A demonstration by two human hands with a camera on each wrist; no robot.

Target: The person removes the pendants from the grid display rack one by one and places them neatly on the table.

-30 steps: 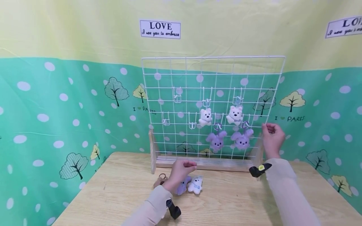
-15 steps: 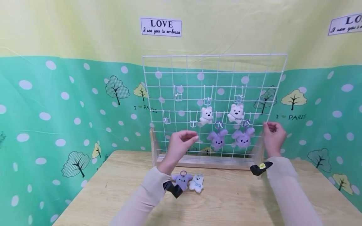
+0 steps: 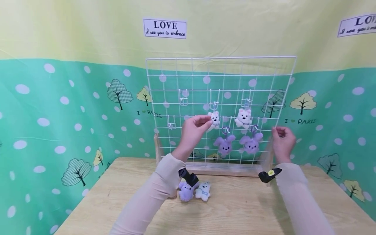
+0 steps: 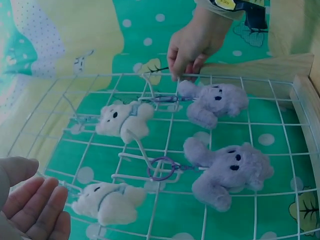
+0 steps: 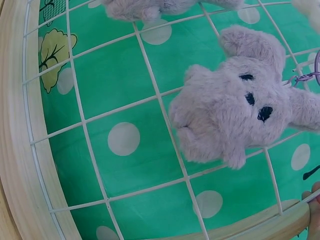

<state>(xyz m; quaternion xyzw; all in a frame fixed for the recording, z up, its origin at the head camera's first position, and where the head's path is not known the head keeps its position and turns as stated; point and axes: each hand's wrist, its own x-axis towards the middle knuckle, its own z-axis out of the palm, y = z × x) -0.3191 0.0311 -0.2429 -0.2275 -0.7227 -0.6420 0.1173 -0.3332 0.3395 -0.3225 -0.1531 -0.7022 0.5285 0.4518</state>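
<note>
In the head view a white wire grid rack (image 3: 216,57) stands on wooden feet. My right hand (image 3: 283,142) grips the grid's right edge, fingers curled at the wire. My left hand (image 3: 191,133) is raised before the grid, its fingertips by a white bear plush keychain (image 3: 216,117) hung on a hook. In the left wrist view the thumb stands apart from loosely bent fingers (image 4: 37,202), with nothing between them. Another white bear keychain (image 3: 243,118) hangs to the right. Two purple rabbit plush keychains, the left one (image 3: 225,147) and the right one (image 3: 251,145), hang lower.
On the wooden table (image 3: 235,212) lie a purple rabbit keychain (image 3: 186,192) and a white bear keychain (image 3: 203,192), below my left forearm. Something brown beside them is mostly hidden. Bare hooks (image 3: 183,99) sit on the grid's left part. A patterned curtain (image 3: 73,114) hangs behind.
My left hand has risen from the keychains on the table to the left white bear on the grid. The right hand keeps its place on the grid's edge.
</note>
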